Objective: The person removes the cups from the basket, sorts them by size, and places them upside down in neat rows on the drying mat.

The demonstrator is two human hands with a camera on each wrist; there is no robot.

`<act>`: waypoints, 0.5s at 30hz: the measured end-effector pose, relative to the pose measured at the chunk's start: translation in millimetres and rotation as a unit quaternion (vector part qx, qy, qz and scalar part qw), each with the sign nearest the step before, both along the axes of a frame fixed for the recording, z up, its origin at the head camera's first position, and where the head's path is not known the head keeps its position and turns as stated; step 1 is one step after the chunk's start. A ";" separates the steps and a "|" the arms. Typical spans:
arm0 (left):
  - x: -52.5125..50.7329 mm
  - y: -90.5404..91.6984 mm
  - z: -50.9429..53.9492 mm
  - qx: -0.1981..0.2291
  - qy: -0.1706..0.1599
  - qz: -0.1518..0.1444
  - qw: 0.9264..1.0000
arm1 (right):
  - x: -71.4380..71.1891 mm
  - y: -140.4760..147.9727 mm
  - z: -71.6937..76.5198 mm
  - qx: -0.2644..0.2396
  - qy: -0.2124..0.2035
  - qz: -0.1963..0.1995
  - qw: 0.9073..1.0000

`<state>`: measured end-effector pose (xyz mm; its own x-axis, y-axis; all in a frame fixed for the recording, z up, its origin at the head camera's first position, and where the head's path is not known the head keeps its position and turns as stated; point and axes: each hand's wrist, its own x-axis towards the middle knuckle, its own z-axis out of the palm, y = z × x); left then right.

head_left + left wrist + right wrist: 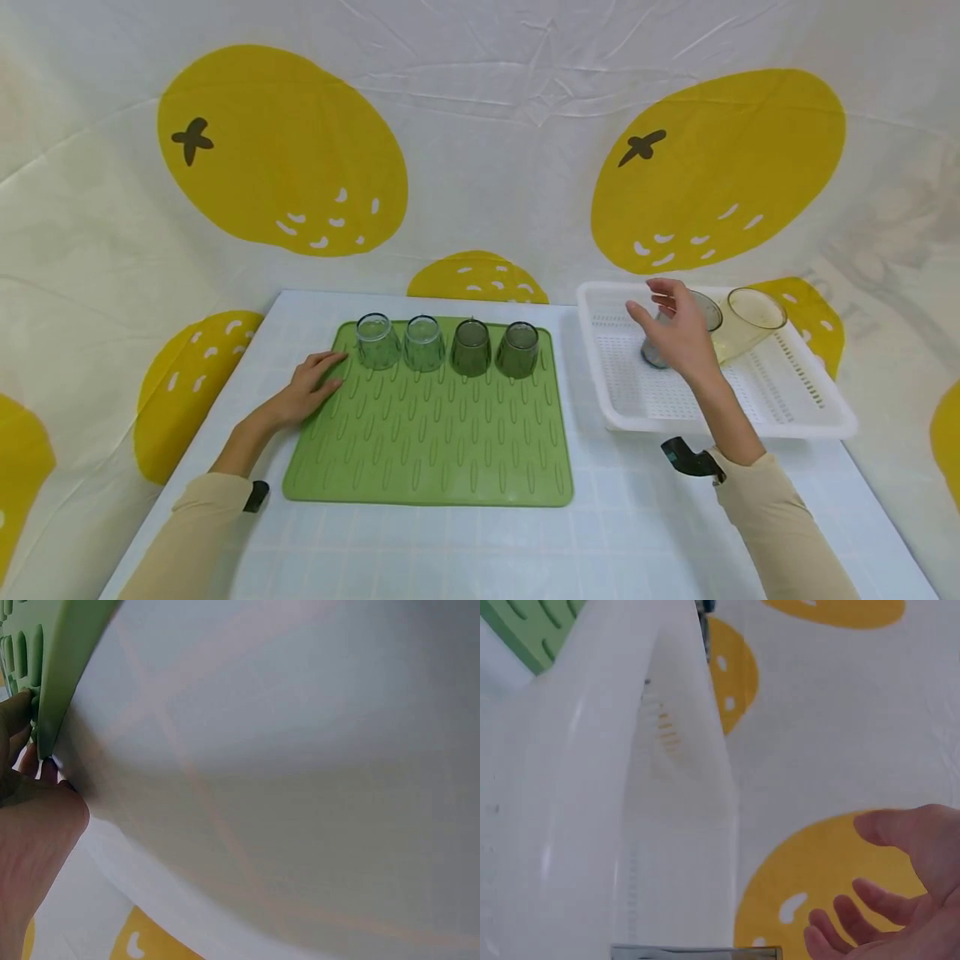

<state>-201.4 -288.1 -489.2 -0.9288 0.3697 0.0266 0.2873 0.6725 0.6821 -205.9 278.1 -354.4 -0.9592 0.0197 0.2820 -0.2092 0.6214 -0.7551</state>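
Note:
In the head view, two clear bluish glasses point(377, 342) and two dark grey glasses point(471, 348) stand upside down in a row along the back of a green ribbed mat point(435, 433). My left hand point(303, 392) rests on the mat's left edge, its fingers at the rim. Above the white basket point(611, 392) my right hand point(678, 333) is held with thumb and fingers apart, nothing between them. Behind it, partly hidden, a grey-blue glass point(654, 353) lies in the basket. A pale yellow glass point(750, 321) is to its right.
The basket stands to the right of the mat, on a table point(525, 550) with a pale checked cover. Behind the table hangs a white cloth point(495, 167) with large yellow fruit shapes.

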 end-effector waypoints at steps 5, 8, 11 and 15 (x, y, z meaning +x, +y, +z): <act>0.9 -0.2 -0.2 -0.002 0.002 -0.003 1.000 | -2.5 16.8 4.7 0.024 -0.012 -0.046 0.999; 0.9 -0.3 0.9 -0.003 0.009 -0.006 1.000 | -4.0 26.0 5.8 0.043 -0.031 -0.067 0.996; 0.8 -0.6 1.6 -0.005 0.015 -0.009 1.000 | -5.4 33.9 5.4 0.066 -0.055 -0.075 0.993; 1.7 -0.2 1.7 -0.004 0.018 -0.010 1.000 | -7.5 42.6 4.3 0.098 -0.085 -0.080 0.988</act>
